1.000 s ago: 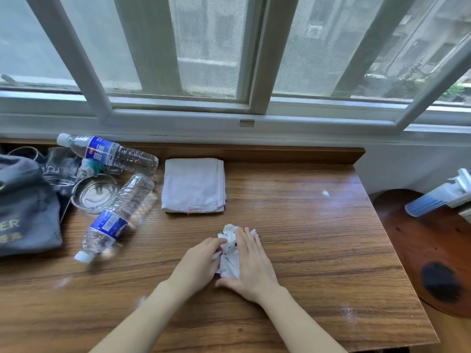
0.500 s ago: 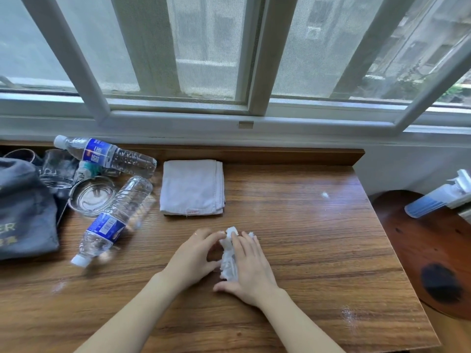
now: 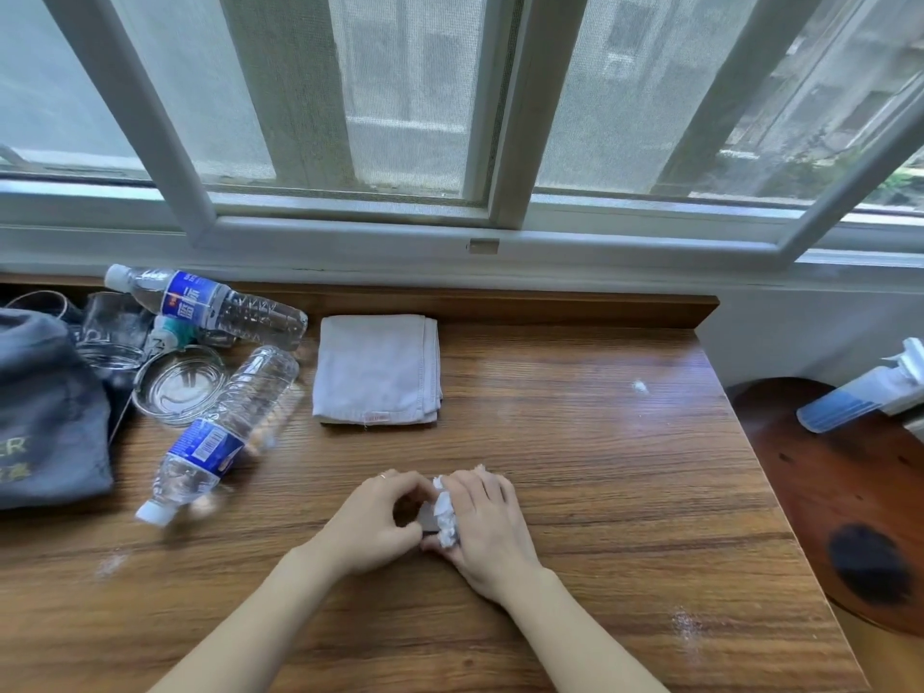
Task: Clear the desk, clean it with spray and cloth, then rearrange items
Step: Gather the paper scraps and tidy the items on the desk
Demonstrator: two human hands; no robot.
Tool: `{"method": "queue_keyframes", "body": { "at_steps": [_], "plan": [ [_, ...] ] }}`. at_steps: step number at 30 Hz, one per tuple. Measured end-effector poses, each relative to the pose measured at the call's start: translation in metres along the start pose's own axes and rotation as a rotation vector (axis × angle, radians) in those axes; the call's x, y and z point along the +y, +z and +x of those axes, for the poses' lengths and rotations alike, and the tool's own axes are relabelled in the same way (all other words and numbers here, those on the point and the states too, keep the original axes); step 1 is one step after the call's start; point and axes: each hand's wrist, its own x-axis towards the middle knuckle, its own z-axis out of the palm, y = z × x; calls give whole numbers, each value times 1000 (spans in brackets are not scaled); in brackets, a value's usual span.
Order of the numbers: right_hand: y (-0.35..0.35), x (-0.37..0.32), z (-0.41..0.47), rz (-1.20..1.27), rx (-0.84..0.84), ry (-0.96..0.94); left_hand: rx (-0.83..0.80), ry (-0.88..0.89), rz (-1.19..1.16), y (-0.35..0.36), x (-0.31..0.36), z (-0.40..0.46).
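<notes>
- My left hand (image 3: 372, 525) and my right hand (image 3: 487, 527): lower centre, fingers curled round a crumpled white tissue wad (image 3: 445, 515) pinched between them on the brown wooden desk (image 3: 575, 467).
- Folded white cloth (image 3: 377, 370): centre, flat, near the desk's back edge.
- Two clear plastic water bottles with blue labels (image 3: 220, 432): left, lying down.
- Blue-and-white spray bottle (image 3: 865, 395): right edge, on a round dark wooden stool (image 3: 850, 502).
</notes>
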Motion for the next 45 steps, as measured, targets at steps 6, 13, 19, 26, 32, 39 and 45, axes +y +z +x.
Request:
{"method": "queue_keyframes", "body": {
  "at_steps": [6,13,19,26,32,39,45],
  "plan": [
    [-1,-2,1,-9,-18,29,124,-11,11,12,-3,-5],
    [-1,-4,-2,-61,-11,37,117,54,129,25,0,5],
    [10,0,1,-66,90,-15,130,-56,78,10,-2,1],
    [11,0,4,-4,85,59,151,58,270,-2,-5,-3],
    [-18,3,8,197,-5,208,30,75,341,-4,21,2],
    [-61,15,-2,330,-6,403,-46,104,381,4,66,12],
    [-97,37,-27,315,73,522,-86,194,318,29,101,26]
  ]
}}
